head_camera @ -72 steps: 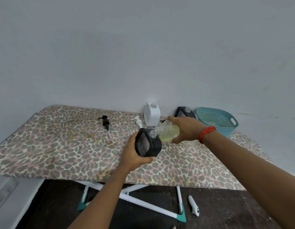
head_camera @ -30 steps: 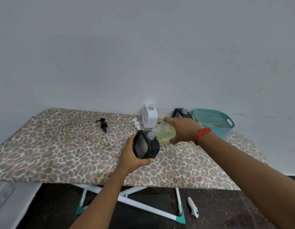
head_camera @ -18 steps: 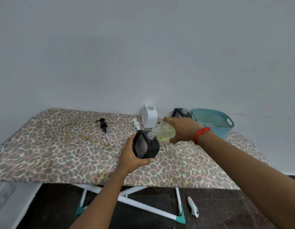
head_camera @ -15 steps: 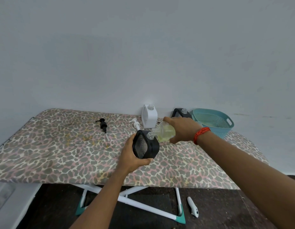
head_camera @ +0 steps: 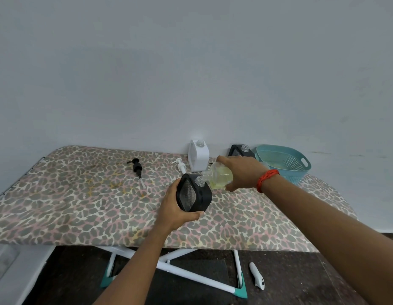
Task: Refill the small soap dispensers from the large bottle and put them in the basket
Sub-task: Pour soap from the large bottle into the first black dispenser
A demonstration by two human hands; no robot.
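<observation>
My left hand (head_camera: 172,209) grips a black soap dispenser (head_camera: 194,193) with its pump off, held tilted just above the board. My right hand (head_camera: 241,173) holds the large clear bottle (head_camera: 217,176) of yellow-green soap tipped sideways, its neck right at the dispenser's open mouth. A white dispenser (head_camera: 199,155) and a second black dispenser (head_camera: 240,150), both uncapped, stand at the far edge. The teal basket (head_camera: 299,170) sits at the far right. A black pump (head_camera: 137,169) and a white pump (head_camera: 181,167) lie loose on the board.
Everything rests on an ironing board (head_camera: 81,199) with a leopard-print cover, against a plain grey wall. Its white crossed legs (head_camera: 191,275) stand on a dark floor, where a small white device (head_camera: 257,278) lies.
Both hands hold nearly still with the bottle's neck at the dispenser's mouth. The view shifted slightly since the oldest frame.
</observation>
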